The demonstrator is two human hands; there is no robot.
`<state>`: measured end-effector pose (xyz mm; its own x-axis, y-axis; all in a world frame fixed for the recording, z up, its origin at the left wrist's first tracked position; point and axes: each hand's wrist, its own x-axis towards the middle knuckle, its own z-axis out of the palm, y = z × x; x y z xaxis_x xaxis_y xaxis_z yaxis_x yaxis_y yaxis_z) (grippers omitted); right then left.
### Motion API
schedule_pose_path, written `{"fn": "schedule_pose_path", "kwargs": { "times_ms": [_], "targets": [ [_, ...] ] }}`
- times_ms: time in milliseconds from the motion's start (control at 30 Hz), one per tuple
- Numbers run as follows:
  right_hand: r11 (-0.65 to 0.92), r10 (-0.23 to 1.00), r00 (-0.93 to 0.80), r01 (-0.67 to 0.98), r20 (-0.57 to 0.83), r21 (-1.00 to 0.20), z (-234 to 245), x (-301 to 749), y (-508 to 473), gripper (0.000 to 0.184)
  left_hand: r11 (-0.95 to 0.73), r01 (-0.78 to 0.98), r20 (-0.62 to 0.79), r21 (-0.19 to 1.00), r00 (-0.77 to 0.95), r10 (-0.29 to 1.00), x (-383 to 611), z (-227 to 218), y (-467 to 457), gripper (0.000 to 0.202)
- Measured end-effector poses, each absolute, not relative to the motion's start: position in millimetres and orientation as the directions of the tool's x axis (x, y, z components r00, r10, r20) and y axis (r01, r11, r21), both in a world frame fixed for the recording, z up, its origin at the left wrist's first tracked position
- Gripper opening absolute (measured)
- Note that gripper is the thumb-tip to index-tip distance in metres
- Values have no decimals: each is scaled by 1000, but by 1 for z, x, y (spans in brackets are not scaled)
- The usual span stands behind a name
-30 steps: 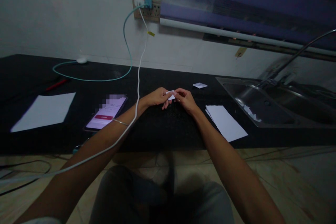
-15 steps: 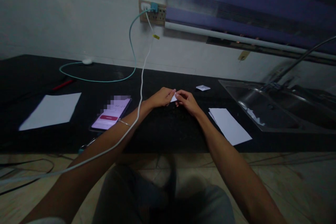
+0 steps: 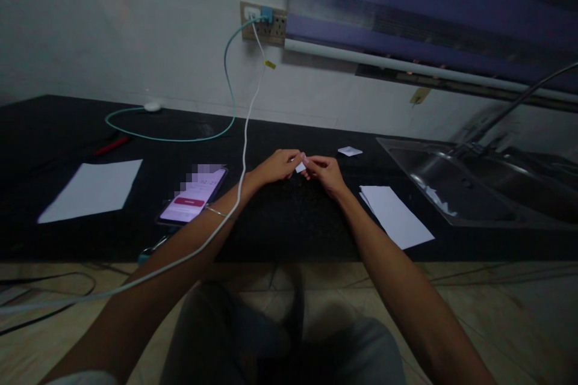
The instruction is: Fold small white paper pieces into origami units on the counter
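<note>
Between my two hands is a small folded piece of white paper [image 3: 300, 167], just above the dark counter. My left hand [image 3: 280, 165] is closed on its left side, thumb toward the middle. From the right, my right hand [image 3: 326, 173] pinches it too, and the two thumbs meet at the top of the paper. Much of the paper is hidden by the fingers. Behind and to the right lies another small folded paper [image 3: 350, 151]. A stack of white paper sheets [image 3: 397, 216] rests to the right of my right forearm.
On the left are a white sheet [image 3: 93, 189], a lit phone [image 3: 194, 195] and a red pen-like object [image 3: 112, 145]. A white cable [image 3: 245, 144] runs from the wall socket [image 3: 276, 29] across my left forearm. A steel sink [image 3: 456, 186] is on the right.
My fingers have shifted slightly on the small paper, and the thumbs are now closer together over its top. Less of its upper part shows. The view has moved a little.
</note>
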<state>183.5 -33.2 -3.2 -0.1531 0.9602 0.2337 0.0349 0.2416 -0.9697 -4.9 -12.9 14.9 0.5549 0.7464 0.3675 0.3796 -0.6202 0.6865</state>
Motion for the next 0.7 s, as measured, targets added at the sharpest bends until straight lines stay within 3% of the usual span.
{"fn": "schedule_pose_path", "kwargs": {
  "times_ms": [200,433,700],
  "targets": [
    [365,929,-107,98,355,-926,-1,187,-32,33,-648,365,426,669,527,736,-4,19,-15,37],
    [235,964,151,-99,218,-967,0,191,-25,37,-522,313,417,793,346,840,-2,16,-7,45],
    [223,968,158,-205,193,-953,-1,192,-22,46,-377,90,354,922,201,913,8,17,-2,30]
  ]
}}
